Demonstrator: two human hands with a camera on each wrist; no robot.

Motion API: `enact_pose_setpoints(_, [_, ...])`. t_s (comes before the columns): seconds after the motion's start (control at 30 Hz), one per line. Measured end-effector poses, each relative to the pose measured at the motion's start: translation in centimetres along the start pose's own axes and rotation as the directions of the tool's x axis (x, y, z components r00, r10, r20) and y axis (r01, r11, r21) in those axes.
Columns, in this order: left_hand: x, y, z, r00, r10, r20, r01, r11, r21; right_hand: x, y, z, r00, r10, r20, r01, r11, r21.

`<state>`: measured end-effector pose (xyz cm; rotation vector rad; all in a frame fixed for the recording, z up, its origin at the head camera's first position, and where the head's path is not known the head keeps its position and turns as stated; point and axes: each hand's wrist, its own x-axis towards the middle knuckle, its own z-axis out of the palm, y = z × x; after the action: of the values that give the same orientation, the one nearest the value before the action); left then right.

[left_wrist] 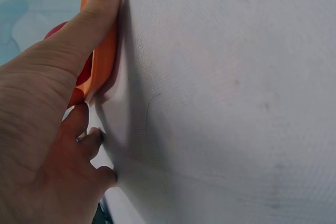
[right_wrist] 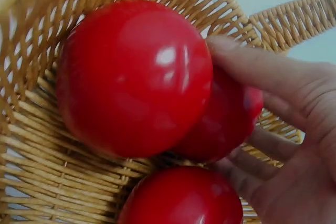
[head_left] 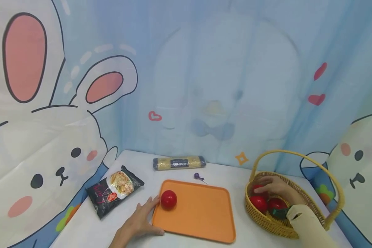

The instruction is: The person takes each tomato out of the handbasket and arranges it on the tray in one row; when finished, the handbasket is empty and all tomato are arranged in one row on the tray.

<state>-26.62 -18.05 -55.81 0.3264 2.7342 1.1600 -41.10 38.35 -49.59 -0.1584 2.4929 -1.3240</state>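
Note:
In the head view my left hand (head_left: pixel 139 218) rests at the left side of an orange tray (head_left: pixel 201 210). Its thumb lies straight along the tray's near rim and its other fingers spread by the left rim. On that side of the tray sits a glossy red ball (head_left: pixel 168 199). My right hand (head_left: pixel 276 187) reaches inside a wicker basket (head_left: pixel 266 224). In the right wrist view its thumb and fingers go round a red ball (right_wrist: pixel 226 119), partly hidden behind a larger-looking red ball (right_wrist: pixel 136 77). Another red ball (right_wrist: pixel 184 200) lies below them.
A dark green item (head_left: pixel 280 213) lies in the basket, whose tall handle (head_left: pixel 297 153) arches over it. Behind the tray are a yellow pasta packet (head_left: pixel 179 163) and a purple lollipop (head_left: pixel 199 176). A black noodle packet (head_left: pixel 114 191) lies at the left on the white table (head_left: pixel 80 230).

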Motion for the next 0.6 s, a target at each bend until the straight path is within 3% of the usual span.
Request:
enact_pose_setpoints(0.13, [0.0, 0.2, -0.1, 1.000, 0.008, 0.001, -0.008, 1.000, -0.001, -0.1, -0.7, 0.2, 0.998, 0.022, 0.051, -0.019, 0.999, -0.047])
enact_pose_setpoints(0.27, [0.1, 0.2, 0.0, 1.000, 0.029, 0.002, -0.029, 1.000, 0.007, 0.1, -0.8, -0.1, 0.998, 0.040, 0.047, -0.035, 0.993, -0.113])
enact_pose_setpoints(0.37, [0.1, 0.1, 0.0, 0.999, 0.042, 0.003, -0.042, 0.999, 0.013, 0.2, -0.6, -0.4, 0.998, 0.070, 0.005, -0.069, 0.992, -0.105])
enact_pose_setpoints(0.6, [0.1, -0.1, -0.1, 1.000, 0.025, 0.007, -0.026, 1.000, 0.012, 0.0, -0.3, -0.9, 0.998, 0.069, 0.010, -0.069, 0.996, -0.049])
